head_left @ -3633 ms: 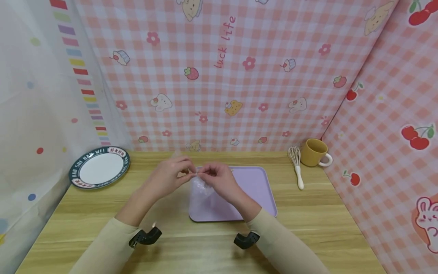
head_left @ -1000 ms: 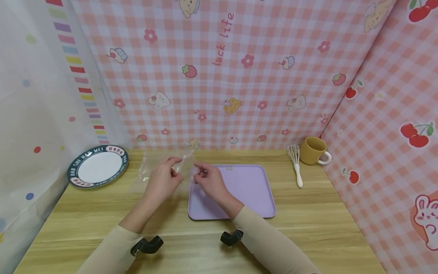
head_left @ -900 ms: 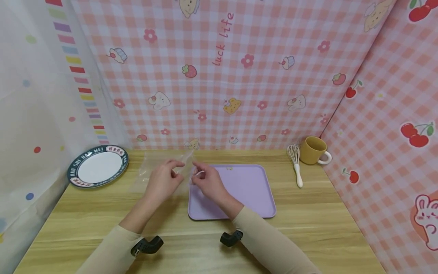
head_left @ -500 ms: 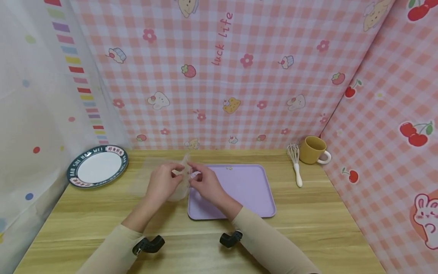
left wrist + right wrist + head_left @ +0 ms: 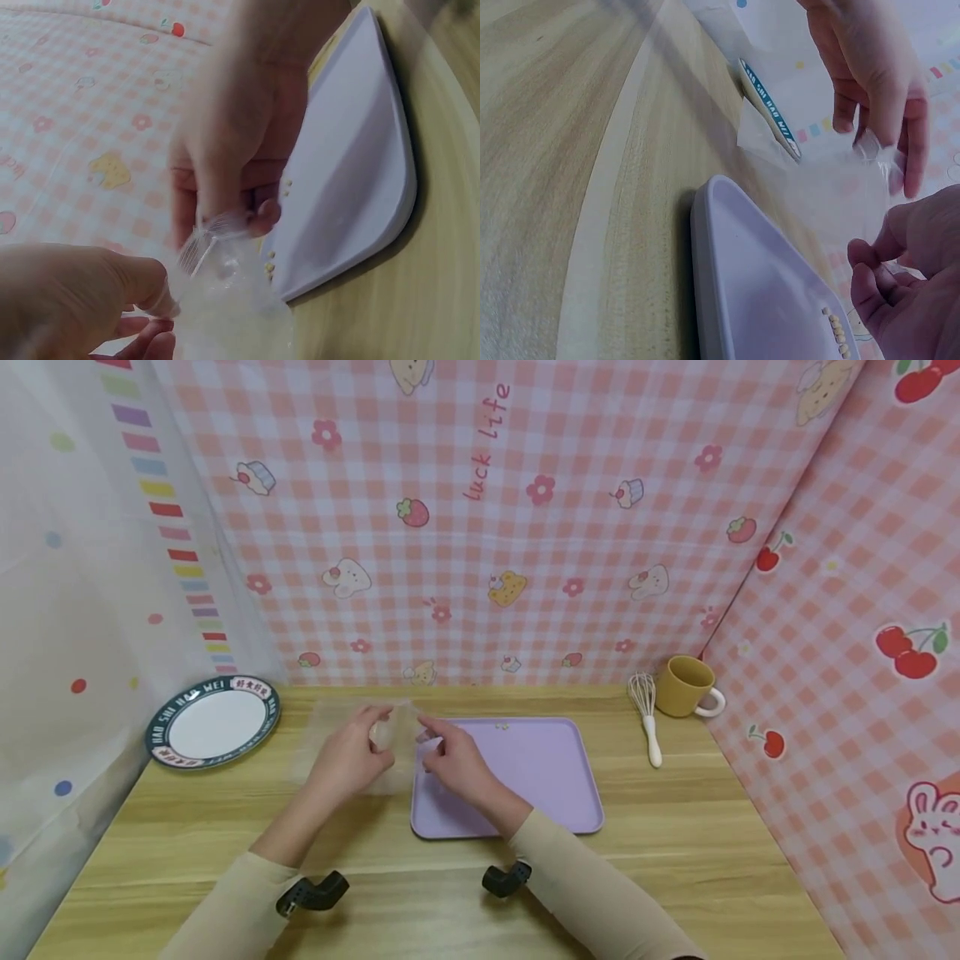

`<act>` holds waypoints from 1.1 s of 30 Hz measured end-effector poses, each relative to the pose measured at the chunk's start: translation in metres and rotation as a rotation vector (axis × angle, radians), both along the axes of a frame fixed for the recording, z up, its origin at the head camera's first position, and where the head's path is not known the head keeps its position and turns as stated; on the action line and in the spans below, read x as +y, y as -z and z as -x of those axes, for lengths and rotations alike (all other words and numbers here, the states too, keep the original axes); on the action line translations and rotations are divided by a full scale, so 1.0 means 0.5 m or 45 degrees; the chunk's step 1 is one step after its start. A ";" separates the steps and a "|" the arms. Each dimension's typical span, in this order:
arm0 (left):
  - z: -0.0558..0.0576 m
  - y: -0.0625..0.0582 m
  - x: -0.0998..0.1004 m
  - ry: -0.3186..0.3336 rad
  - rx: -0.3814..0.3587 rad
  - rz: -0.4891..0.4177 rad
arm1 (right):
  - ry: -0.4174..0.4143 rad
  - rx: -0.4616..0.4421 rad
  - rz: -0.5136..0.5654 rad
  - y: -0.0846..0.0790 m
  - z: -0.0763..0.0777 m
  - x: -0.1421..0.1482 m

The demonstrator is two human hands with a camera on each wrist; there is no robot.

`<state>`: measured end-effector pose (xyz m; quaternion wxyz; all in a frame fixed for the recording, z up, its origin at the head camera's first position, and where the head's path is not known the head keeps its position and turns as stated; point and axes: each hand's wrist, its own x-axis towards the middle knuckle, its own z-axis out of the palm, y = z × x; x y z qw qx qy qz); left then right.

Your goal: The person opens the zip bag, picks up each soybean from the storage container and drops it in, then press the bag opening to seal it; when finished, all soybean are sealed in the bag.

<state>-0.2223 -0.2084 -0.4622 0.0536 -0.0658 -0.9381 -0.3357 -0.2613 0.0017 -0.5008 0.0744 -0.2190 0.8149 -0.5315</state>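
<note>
A clear, thin plastic bag (image 5: 401,739) hangs between both hands, over the left end of a lilac tray (image 5: 532,777). My left hand (image 5: 348,756) has its thumb and fingers curled at the bag's near side; in the left wrist view the thumb (image 5: 156,292) meets the film. On the other side my right hand (image 5: 461,764) pinches the bag between thumb and fingertips. Crinkled film bunches round those right fingers in the left wrist view. Several small pale-yellow, bean-like pieces (image 5: 836,334) lie along the tray's far edge.
At the back left stands a white plate with a dark green lettered rim (image 5: 167,722). A white-handled whisk (image 5: 651,727) lies right of the tray, beside a yellow mug (image 5: 684,687) with a white handle. A pink checked cloth wall (image 5: 555,543) rises behind the wooden table (image 5: 420,893).
The hands met over the tray earlier, then moved slightly left and apart. The bag, once bunched under the fingers, now spreads out behind the left hand.
</note>
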 end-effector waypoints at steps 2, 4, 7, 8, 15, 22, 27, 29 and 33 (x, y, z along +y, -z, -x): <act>-0.002 -0.003 -0.008 -0.006 -0.005 0.019 | -0.003 -0.011 -0.016 0.000 0.001 -0.001; -0.005 -0.007 -0.015 -0.004 -0.002 0.039 | -0.019 -0.019 -0.023 -0.001 0.003 -0.003; -0.010 -0.012 -0.020 0.007 0.018 0.084 | -0.050 -0.023 -0.031 -0.001 0.006 -0.005; -0.011 -0.013 -0.021 0.009 0.026 0.096 | -0.058 -0.029 -0.024 0.000 0.006 -0.006; -0.014 -0.006 -0.024 0.029 0.041 0.092 | -0.063 -0.071 0.020 0.004 0.004 -0.016; -0.014 -0.002 -0.028 0.039 0.000 0.067 | -0.023 -0.089 0.095 0.012 0.000 -0.039; -0.017 0.003 -0.031 -0.017 0.009 0.032 | -0.037 -0.100 0.096 0.013 -0.002 -0.046; -0.018 0.006 -0.033 -0.050 0.020 0.019 | -0.054 -0.097 0.091 0.012 -0.003 -0.047; -0.018 0.008 -0.037 -0.065 0.019 0.004 | -0.078 -0.098 0.079 0.008 -0.006 -0.047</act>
